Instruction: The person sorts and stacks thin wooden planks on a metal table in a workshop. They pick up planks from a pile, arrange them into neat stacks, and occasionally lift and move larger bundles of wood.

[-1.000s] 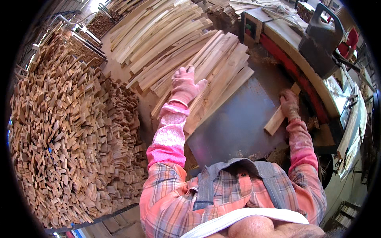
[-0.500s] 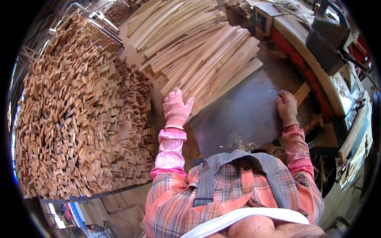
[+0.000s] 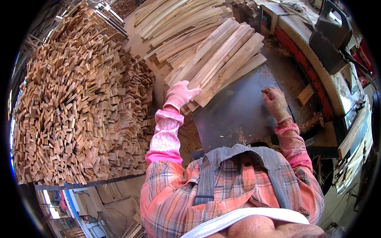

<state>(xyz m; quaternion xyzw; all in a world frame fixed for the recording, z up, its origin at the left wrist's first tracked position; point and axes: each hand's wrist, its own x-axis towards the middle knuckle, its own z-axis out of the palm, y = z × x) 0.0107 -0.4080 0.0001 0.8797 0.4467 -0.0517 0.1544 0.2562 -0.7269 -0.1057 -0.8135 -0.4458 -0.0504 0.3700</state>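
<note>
My left hand [image 3: 181, 94], in a pink glove, touches the near ends of a pile of pale wooden boards [image 3: 224, 59]. Its thumb sticks out to the right, apart from the fingers, whose tips are partly hidden against the wood. The boards lie slanted, fanned out and overlapping, their near ends uneven. Over the right side of a smooth dark metal tabletop [image 3: 234, 115] hovers my right hand [image 3: 276, 104] in a dusty beige glove. Those fingers are curled in, and nothing shows in them.
A tall stack of short wood pieces [image 3: 79, 107] fills the left. More long boards [image 3: 178, 20] lie beyond the pile. Along the right runs a machine [image 3: 305, 63] with a red side and a black housing [image 3: 331, 37]. A small wood offcut [image 3: 305, 95] and shavings lie near it.
My left hand has moved in against the board ends, its fingers less spread. My right hand has come left off the tabletop's right edge, and the nearer boards have shifted.
</note>
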